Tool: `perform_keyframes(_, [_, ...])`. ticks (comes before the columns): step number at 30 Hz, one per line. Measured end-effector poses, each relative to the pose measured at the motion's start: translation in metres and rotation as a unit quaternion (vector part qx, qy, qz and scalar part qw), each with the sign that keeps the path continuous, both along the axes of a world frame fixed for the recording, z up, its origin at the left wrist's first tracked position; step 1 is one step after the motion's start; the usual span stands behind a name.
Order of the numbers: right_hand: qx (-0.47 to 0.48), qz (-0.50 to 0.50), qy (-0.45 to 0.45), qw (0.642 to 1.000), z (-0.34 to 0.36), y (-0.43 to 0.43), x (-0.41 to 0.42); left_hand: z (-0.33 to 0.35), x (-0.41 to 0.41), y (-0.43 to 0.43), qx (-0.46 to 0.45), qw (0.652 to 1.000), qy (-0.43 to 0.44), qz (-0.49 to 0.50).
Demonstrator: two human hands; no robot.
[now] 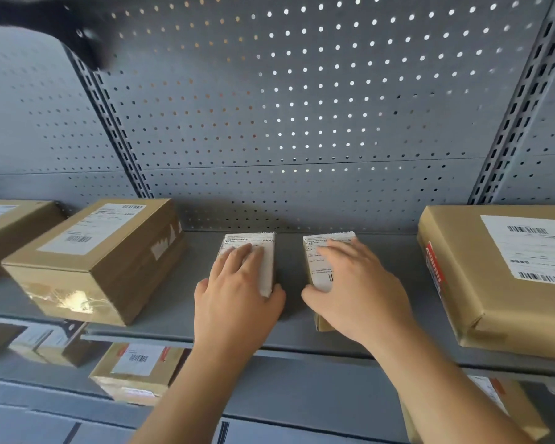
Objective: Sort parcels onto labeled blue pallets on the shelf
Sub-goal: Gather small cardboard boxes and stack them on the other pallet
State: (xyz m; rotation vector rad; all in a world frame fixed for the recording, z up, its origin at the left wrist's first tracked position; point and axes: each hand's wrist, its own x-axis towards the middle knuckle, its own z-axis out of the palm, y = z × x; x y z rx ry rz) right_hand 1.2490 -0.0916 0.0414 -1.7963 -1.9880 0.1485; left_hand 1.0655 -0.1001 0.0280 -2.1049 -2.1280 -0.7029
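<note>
Two small parcels lie side by side on the grey shelf (295, 302), each with a white label on top. My left hand (234, 290) lies over the left small parcel (263, 248), fingers on the label and thumb against its right side. My right hand (356, 283) covers the right small parcel (321, 251), fingers spread across the top and thumb at its near left corner. A narrow gap of shelf separates the two parcels. No blue pallet is in view.
A large brown box (100, 261) stands on the shelf to the left, another (10, 225) beyond it. A wide brown box (507, 277) sits at the right. A perforated grey back panel (302, 107) closes the shelf. More labelled boxes (138, 370) sit on the shelf below.
</note>
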Motion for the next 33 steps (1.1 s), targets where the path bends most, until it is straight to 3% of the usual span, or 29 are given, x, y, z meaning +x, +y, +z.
perform_keyframes(9, [0.071, 0.08, 0.087, 0.99, 0.013, -0.016, -0.026, 0.019, -0.032, -0.062, 0.016, 0.997, -0.003, 0.073])
perform_keyframes(18, [0.158, 0.183, 0.164, 0.956, 0.053, -0.051, -0.098, 0.056, -0.094, -0.134, 0.097, 0.983, -0.033, 0.155])
perform_keyframes(33, [0.142, 0.322, 0.155, 0.923, 0.071, -0.166, -0.306, 0.066, -0.274, -0.284, 0.123, 0.951, -0.046, 0.279])
